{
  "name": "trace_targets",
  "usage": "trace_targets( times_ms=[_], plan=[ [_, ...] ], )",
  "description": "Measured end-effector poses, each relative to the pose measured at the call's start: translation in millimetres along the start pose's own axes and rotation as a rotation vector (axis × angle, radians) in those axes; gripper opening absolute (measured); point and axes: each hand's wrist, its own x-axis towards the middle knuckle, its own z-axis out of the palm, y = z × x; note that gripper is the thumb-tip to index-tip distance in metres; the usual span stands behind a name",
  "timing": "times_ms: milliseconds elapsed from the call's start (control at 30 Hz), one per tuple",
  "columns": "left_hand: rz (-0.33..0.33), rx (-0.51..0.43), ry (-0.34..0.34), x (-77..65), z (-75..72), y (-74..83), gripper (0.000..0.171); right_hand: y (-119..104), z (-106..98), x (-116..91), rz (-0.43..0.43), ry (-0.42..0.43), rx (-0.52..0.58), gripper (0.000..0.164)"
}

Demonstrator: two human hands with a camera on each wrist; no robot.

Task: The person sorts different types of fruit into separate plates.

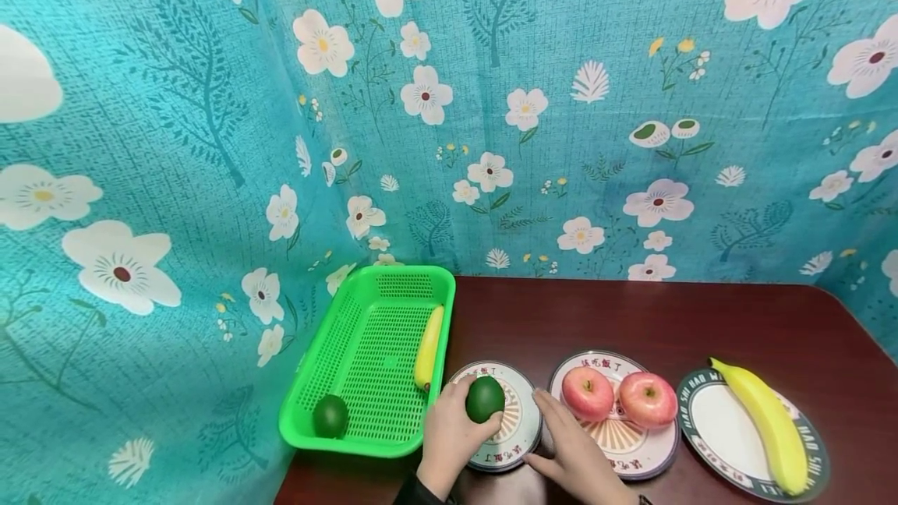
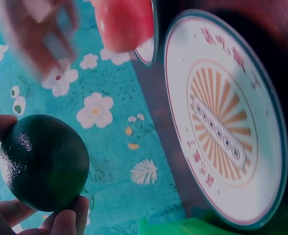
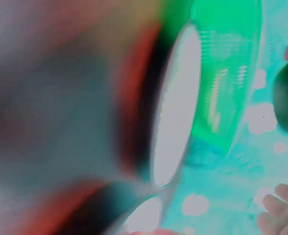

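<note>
- Presently, my feed shows the left hand [image 1: 451,425] gripping a green fruit [image 1: 486,399] between thumb and fingers, raised over the leftmost plate [image 1: 523,421].
- Round and glossy, the green fruit looks firm and probably light to me; its smooth skin could slip.
- I judge its widest part the surest hold, thumb opposing fingertips.
- The right hand [image 1: 577,452] grasps nothing, its fingers loosely extended near the leftmost plate's rim.

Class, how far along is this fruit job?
Apparently done: two apples share the middle plate; one banana lies on the rightmost plate. In hand: the left hand holds a green fruit above the plate nearest the basket. Probably left: the basket's banana and second green fruit.
</note>
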Motion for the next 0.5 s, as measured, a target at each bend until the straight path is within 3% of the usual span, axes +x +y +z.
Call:
trace_targets(
  times_ms=[100,200,500],
  plan=[
    [0.020,-0.012,0.000,-3.6,5.1,3.8,0.056,-7.4,2.7,13.3,-0.088,0.060,0.012,0.094],
    [0.013,-0.040,-0.026,-8.3,9.8,6.9,0.054,-12.6,7.9,19.1,-0.150,0.064,0.023,0.100],
    [-0.027,-0.102,-0.088,-15.8,17.1,10.4,0.053,-19.2,15.5,20.2,-0.162,0.075,-0.040,0.097]
  ],
)
